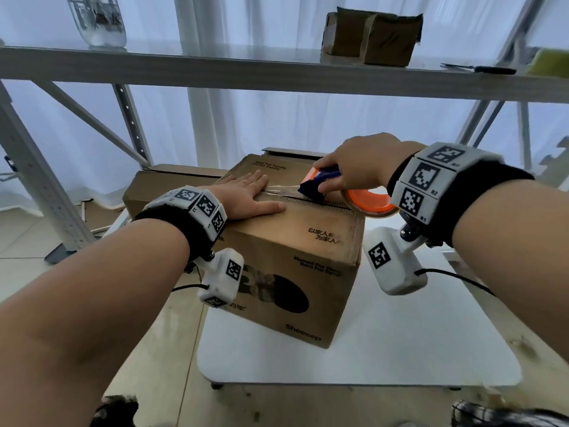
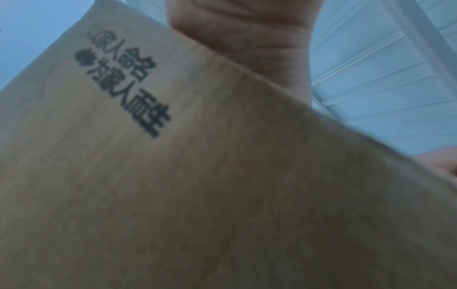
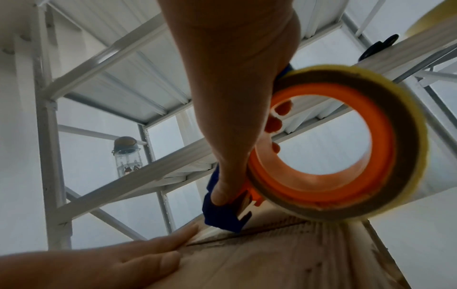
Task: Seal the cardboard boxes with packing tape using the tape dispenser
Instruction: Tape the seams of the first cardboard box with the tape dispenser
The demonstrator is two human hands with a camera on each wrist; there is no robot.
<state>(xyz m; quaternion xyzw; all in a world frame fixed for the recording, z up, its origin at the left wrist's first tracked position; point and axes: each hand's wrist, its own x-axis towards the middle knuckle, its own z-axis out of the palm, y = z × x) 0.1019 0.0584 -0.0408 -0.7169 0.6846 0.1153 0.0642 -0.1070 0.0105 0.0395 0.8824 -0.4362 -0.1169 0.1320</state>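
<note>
One brown printed box (image 1: 286, 241) (flaps closed), seemingly half-taped

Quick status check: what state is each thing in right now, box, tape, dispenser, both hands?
Cardboard box: flaps down, centre seam partly taped.
Tape: stretched from seam to dispenser.
Tape dispenser: on the seam, gripped.
Left hand: flat, pressing the box top.
Right hand: grips the dispenser.
Small boxes on shelf: tops open.

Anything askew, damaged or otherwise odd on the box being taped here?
Mostly in order: the left hand lies flat on the cardboard box while the right hand runs the tape dispenser along the top seam. The one oddity is the rough, corrugated flap edge exposed beside the seam.
</note>
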